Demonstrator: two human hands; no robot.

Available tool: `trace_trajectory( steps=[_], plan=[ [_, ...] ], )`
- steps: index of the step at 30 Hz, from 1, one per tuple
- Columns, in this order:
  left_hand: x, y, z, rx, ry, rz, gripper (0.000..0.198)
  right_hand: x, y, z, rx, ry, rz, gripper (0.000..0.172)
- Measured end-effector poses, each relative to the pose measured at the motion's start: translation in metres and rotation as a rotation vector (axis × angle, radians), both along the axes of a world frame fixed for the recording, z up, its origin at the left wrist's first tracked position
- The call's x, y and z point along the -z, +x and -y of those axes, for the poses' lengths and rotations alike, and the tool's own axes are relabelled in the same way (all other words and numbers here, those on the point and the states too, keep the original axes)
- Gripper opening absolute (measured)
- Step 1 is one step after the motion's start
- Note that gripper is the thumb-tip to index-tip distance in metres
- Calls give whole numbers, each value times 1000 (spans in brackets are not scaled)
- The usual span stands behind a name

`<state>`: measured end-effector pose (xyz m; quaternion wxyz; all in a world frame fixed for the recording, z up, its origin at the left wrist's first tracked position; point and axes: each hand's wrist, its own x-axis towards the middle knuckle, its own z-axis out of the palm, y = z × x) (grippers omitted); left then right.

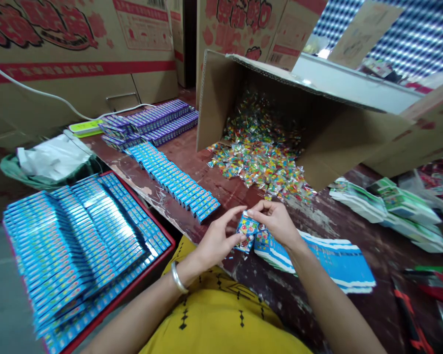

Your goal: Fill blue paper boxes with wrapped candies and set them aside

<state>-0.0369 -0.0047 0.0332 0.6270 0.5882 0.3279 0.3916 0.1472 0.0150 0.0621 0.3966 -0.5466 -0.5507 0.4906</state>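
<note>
My left hand (218,239) and my right hand (275,220) both pinch a small blue printed carton (246,231), held just above the dark wooden table (317,216) near its front edge. The fingers of each hand are closed on it. Under my right wrist lies a fanned stack of flat blue carton blanks (335,260). A row of finished blue boxes (177,179) runs diagonally to the left of my hands. Behind them a tipped cardboard box (280,98) spills small colourful wrapped sweets (262,157) onto the table.
A red tray (162,236) at the left is packed with blue boxes. Purple boxes (151,120) are stacked at the back left beside a green power strip (84,128). Green-and-white flat blanks (391,206) lie at the right. Large cartons stand behind.
</note>
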Motion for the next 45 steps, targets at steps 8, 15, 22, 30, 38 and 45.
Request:
trace_trajectory(
  steps=[8, 15, 22, 30, 38, 45],
  plan=[
    [1, -2, -3, -123, -29, 33, 42, -5, -2, 26, -172, 277, 337, 47],
    [-1, 2, 1, -226, 37, -96, 39, 1, -15, 37, -293, 574, 902, 96],
    [2, -23, 4, -357, 246, -423, 53, 34, -37, 30, -69, 443, 688, 69],
    [-3, -121, -45, -251, 820, -851, 50, 95, -79, 11, 177, 200, 373, 76],
    [-6, -110, -115, 437, 982, -1044, 115, 98, -97, 11, 220, 302, 507, 88],
    [5, -100, -133, 547, 985, -949, 88, 97, -107, 4, 173, 305, 592, 98]
  ],
)
